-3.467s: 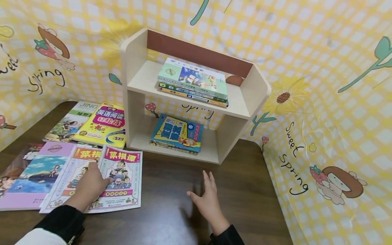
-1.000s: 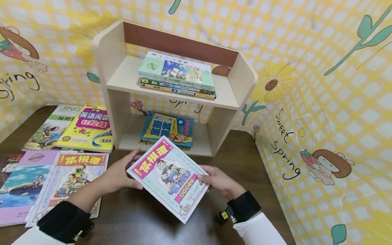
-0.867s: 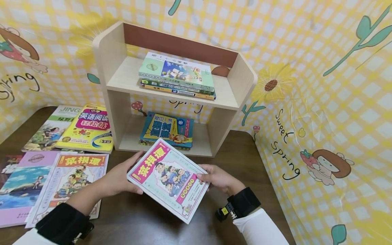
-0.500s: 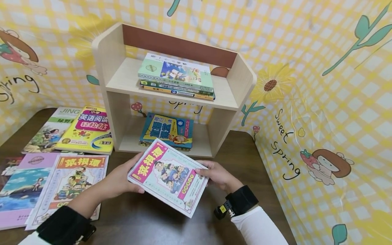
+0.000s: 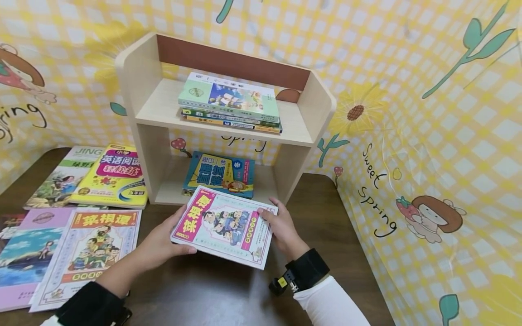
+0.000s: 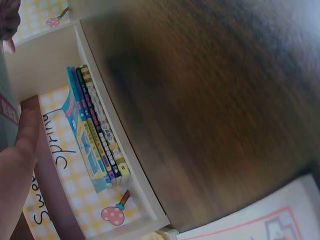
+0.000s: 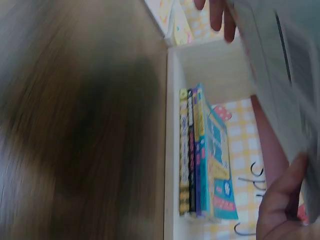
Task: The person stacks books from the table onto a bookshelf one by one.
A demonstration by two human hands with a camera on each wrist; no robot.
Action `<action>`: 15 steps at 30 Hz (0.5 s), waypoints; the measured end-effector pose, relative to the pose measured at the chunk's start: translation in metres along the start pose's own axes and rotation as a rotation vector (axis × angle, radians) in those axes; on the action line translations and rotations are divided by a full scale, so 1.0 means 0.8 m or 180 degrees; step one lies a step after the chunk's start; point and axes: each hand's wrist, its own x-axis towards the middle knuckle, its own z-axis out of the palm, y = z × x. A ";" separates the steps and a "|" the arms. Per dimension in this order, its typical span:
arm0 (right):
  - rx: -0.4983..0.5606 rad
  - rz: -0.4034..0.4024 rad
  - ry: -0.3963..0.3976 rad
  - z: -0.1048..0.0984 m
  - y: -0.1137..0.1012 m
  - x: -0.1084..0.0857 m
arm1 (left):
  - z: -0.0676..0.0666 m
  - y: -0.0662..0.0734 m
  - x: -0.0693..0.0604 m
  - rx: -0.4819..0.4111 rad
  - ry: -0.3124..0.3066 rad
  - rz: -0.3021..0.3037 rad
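My left hand (image 5: pixel 163 240) grips the left edge of a pink-titled illustrated book (image 5: pixel 226 228) and my right hand (image 5: pixel 284 226) pinches its right edge, holding it tilted above the dark wooden desk (image 5: pixel 195 290), before the two-tier bookshelf (image 5: pixel 151 149).

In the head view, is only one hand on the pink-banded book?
No, the left hand and right hand grip the pink-banded book at opposite sides.

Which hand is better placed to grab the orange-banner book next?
Probably the left hand: it's nearer the orange-banner book, while the right hand holds the pink-banner book from the opposite side. The left holds it too, though.
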 end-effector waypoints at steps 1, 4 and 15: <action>0.0035 -0.0027 0.0023 0.003 -0.001 0.000 | 0.001 0.000 0.001 0.0017 0.0029 -0.0018; 0.0123 -0.0106 0.0047 0.012 -0.004 -0.003 | 0.003 0.001 0.003 -0.0046 0.0115 -0.0105; 0.0020 -0.0350 -0.0338 0.033 -0.005 -0.011 | 0.001 0.002 0.013 -0.0233 0.0563 -0.0340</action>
